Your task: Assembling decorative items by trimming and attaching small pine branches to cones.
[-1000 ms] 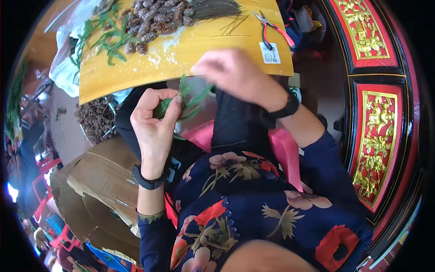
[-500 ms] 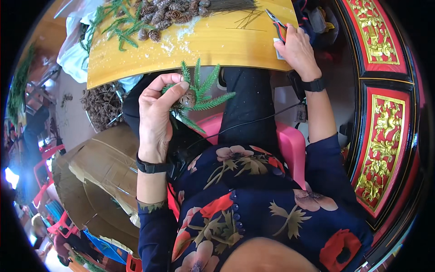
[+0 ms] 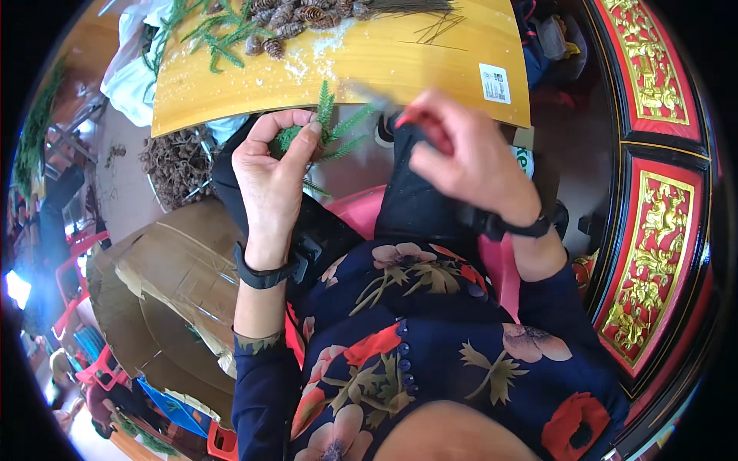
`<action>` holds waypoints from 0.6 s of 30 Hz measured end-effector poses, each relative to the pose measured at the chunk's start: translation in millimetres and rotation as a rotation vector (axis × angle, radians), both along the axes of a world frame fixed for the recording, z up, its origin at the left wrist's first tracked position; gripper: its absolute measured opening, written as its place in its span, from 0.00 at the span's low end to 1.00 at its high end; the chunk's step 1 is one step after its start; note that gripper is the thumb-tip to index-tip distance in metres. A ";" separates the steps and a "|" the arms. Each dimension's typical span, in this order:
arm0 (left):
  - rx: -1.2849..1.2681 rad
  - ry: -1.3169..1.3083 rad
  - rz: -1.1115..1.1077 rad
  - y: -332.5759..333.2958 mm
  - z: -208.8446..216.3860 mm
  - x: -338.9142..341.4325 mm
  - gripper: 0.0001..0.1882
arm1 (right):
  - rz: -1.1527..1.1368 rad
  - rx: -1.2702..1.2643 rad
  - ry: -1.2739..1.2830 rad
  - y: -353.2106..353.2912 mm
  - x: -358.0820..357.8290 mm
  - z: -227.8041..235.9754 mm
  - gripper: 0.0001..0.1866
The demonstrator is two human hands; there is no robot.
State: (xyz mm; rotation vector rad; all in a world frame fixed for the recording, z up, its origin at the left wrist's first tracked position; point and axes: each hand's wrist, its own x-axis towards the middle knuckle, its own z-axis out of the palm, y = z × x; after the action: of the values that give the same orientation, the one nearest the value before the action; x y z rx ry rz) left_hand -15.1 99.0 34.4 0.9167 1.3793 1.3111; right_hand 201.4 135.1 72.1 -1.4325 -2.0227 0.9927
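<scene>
My left hand (image 3: 267,169) pinches a green artificial pine sprig (image 3: 326,103) between thumb and fingertips, just past the table's near edge and above my lap. Its needled fronds fan out to the right; the base is hidden behind my thumb. My right hand (image 3: 473,157), blurred by motion, is wrapped round a pair of pliers (image 3: 404,117) with red on the handles. Their smeared metal jaws point left, close to the tips of the fronds.
On the yellow table (image 3: 400,81) lie brown pine cones (image 3: 288,29), loose green sprigs (image 3: 224,38), thin dark wires (image 3: 411,6) and a white label (image 3: 494,83). A container of brown material (image 3: 178,165) stands left below it. An open cardboard box (image 3: 173,269) sits beside my left arm.
My right hand has lifted the pliers off the table's right side and brought them left toward the sprig. My left hand still holds the sprig, now turned so its cone is hidden.
</scene>
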 end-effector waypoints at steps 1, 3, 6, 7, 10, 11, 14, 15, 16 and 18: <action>0.001 -0.004 -0.009 1.5 0.4 3.0 0.04 | 0.116 0.035 0.018 -5.6 -5.7 -3.8 0.14; 0.020 -0.033 0.015 2.6 3.1 8.2 0.04 | 0.237 0.071 0.039 -8.7 -10.3 -12.0 0.14; 0.034 -0.010 0.023 1.9 4.0 8.8 0.04 | 0.210 0.188 -0.170 -1.4 -14.2 -23.2 0.14; 0.037 0.023 0.007 2.3 3.6 8.7 0.04 | 0.213 0.189 -0.170 0.9 -13.9 -23.7 0.14; 0.041 0.039 -0.008 3.2 4.8 5.8 0.04 | 0.236 0.183 -0.220 7.8 -11.7 -23.0 0.14; 0.041 0.020 -0.016 4.4 5.3 5.0 0.04 | 0.242 0.183 -0.220 9.4 -10.8 -22.8 0.14; 0.024 -0.034 -0.021 3.7 8.1 2.1 0.04 | 0.283 0.194 -0.220 15.1 -14.0 -22.5 0.15; 0.006 -0.062 -0.012 1.1 9.4 -2.2 0.04 | 0.324 0.203 -0.189 18.6 -19.4 -24.2 0.15; -0.010 -0.087 0.004 -1.5 10.9 -6.3 0.04 | 0.367 0.181 -0.173 21.0 -21.5 -24.0 0.15; 0.013 -0.017 -0.025 -0.3 8.2 -4.0 0.04 | 0.422 0.204 -0.134 26.4 -20.5 -24.9 0.17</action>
State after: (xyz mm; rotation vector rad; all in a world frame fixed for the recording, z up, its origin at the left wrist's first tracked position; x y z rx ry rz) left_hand -19.1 98.7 42.6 0.9272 1.3436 1.3079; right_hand 180.8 161.6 47.1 -1.0109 -2.5096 0.8330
